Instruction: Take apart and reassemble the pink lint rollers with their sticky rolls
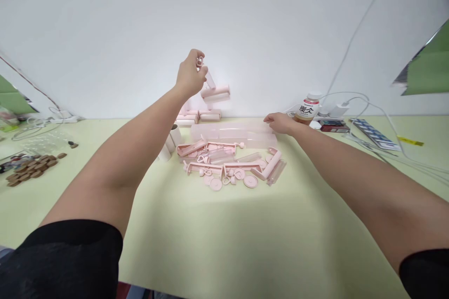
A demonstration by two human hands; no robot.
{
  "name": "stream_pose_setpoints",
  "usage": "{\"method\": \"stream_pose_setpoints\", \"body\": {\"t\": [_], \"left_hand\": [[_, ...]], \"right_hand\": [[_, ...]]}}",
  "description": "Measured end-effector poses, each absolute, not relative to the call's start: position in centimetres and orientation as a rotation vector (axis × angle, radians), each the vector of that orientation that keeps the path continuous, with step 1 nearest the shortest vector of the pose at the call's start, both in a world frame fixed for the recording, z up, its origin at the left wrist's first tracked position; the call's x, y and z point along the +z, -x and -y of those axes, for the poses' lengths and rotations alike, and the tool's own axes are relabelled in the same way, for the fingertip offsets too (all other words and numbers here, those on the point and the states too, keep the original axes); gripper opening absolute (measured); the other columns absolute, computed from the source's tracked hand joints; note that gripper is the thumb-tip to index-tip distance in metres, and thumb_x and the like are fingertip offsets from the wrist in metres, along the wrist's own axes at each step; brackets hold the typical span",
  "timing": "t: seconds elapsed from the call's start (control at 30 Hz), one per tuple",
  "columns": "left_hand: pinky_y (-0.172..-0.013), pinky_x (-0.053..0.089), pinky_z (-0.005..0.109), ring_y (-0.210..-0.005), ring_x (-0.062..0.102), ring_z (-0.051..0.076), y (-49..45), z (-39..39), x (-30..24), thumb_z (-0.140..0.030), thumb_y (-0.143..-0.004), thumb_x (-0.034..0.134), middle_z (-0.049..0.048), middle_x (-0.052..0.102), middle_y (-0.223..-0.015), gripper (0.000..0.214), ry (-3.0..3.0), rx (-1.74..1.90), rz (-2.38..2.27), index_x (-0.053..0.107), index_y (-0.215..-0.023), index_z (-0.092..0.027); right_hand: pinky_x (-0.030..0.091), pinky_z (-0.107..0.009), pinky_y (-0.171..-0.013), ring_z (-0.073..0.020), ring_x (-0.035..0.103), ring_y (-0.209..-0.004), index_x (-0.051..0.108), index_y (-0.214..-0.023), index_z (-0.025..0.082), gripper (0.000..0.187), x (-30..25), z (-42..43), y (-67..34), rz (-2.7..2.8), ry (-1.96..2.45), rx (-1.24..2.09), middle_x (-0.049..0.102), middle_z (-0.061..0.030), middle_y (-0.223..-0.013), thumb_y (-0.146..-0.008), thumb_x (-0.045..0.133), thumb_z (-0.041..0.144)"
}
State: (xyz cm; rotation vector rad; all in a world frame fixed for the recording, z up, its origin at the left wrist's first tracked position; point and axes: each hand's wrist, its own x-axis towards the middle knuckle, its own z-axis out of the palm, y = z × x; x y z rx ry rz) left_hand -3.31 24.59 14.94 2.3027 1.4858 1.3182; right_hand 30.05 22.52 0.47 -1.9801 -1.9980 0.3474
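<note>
- Black sleeve (70, 257): nearest, low left.
- Left hand (191, 74): grip clamped on the roller (215, 92) by its ring end, above the tabletop (252, 233); firm pinching should limit swinging.
- Right hand (279, 123): beside translucent plastic (261, 140); cannot tell whether gripping.

Head-worn view, forward and down over a table (252, 238), wall (266, 32) beyond

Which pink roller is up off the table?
The roller held up in the left hand; the other rollers sit lower, at the back of the table.
</note>
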Motion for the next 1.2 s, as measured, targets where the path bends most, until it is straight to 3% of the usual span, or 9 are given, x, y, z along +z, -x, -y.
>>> {"method": "stream_pose_setpoints", "body": {"t": [0.13, 0.37, 0.57, 0.7, 0.83, 0.93, 1.2], "left_hand": [[-0.071, 0.059, 0.031, -0.092, 0.069, 0.017, 2.7, -23.1, 15.7, -0.033, -0.095, 0.045, 0.0036, 0.058, -0.128, 0.036, -2.257, 1.371, -1.474, 0.044, -0.131, -0.035], [-0.067, 0.059, 0.027, -0.088, 0.071, 0.016, 1.7, -19.5, 16.7, -0.036, -0.095, 0.05, 0.0045, 0.061, -0.118, 0.036, -2.148, 1.544, -1.289, 0.044, -0.13, -0.035], [-0.061, 0.059, 0.023, -0.075, 0.071, 0.012, 1.5, -17.2, 16.2, -0.032, -0.095, 0.051, 0.0048, 0.064, -0.115, 0.028, -2.069, 1.637, -1.072, 0.047, -0.123, -0.031], [-0.061, 0.059, 0.023, -0.073, 0.071, 0.011, 1.6, -15.8, 16.2, -0.03, -0.096, 0.05, 0.0053, 0.066, -0.112, 0.026, -2.015, 1.688, -1.025, 0.047, -0.122, -0.03], [-0.059, 0.059, 0.023, -0.072, 0.071, 0.011, 2.6, -14.5, 16.0, -0.032, -0.096, 0.052, 0.0042, 0.066, -0.106, 0.028, -1.961, 1.751, -1.009, 0.047, -0.124, -0.031], [-0.057, 0.059, 0.021, -0.071, 0.071, 0.011, 3.5, -13.5, 15.6, -0.035, -0.096, 0.053, 0.0026, 0.067, -0.102, 0.028, -1.925, 1.773, -1.009, 0.047, -0.124, -0.033], [-0.057, 0.058, 0.022, -0.07, 0.071, 0.011, 4.3, -12.4, 14.8, -0.035, -0.093, 0.06, -0.0002, 0.066, -0.092, 0.023, -1.855, 1.74, -0.944, 0.05, -0.114, -0.031]], "right_hand": [[0.051, -0.034, -0.095, -0.0256, 0.065, -0.112, 0.072, -0.109, 0.022, 0.045, 0.3, -22.4, -30.2, 2.017, 1.905, 0.391, 0.073, -0.0069, -0.121, -0.07, 0.059, 0.006], [0.051, -0.027, -0.09, -0.0204, 0.067, -0.106, 0.067, -0.115, 0.015, 0.041, 0.3, -21.3, -31.0, 1.992, 1.853, 0.491, 0.074, -0.0107, -0.117, -0.076, 0.058, 0.006], [0.055, -0.027, -0.071, -0.0196, 0.07, -0.089, 0.064, -0.12, 0.015, 0.032, 0.1, -20.8, -30.3, 1.896, 1.954, 0.543, 0.073, -0.0124, -0.111, -0.089, 0.059, 0.021], [0.057, -0.031, -0.069, -0.0158, 0.068, -0.077, 0.066, -0.107, 0.014, 0.025, 0.4, -20.6, -29.6, 1.869, 2.09, 0.577, 0.071, -0.0069, -0.098, -0.095, 0.062, 0.035], [0.054, -0.03, -0.064, -0.0195, 0.069, -0.066, 0.068, -0.087, 0.014, 0.012, 1.4, -20.3, -29.9, 1.766, 2.128, 0.432, 0.073, -0.0104, -0.08, -0.089, 0.064, 0.025], [0.052, -0.03, -0.06, -0.0207, 0.069, -0.061, 0.068, -0.087, 0.016, 0.009, 2.3, -19.8, -30.6, 1.68, 2.099, 0.355, 0.073, -0.0105, -0.076, -0.085, 0.06, 0.021], [0.046, -0.024, -0.045, -0.016, 0.063, -0.05, 0.065, -0.071, 0.016, 0.009, 2.4, -18.2, -30.8, 1.709, 2.028, 0.663, 0.069, -0.008, -0.065, -0.075, 0.07, 0.022]]}}
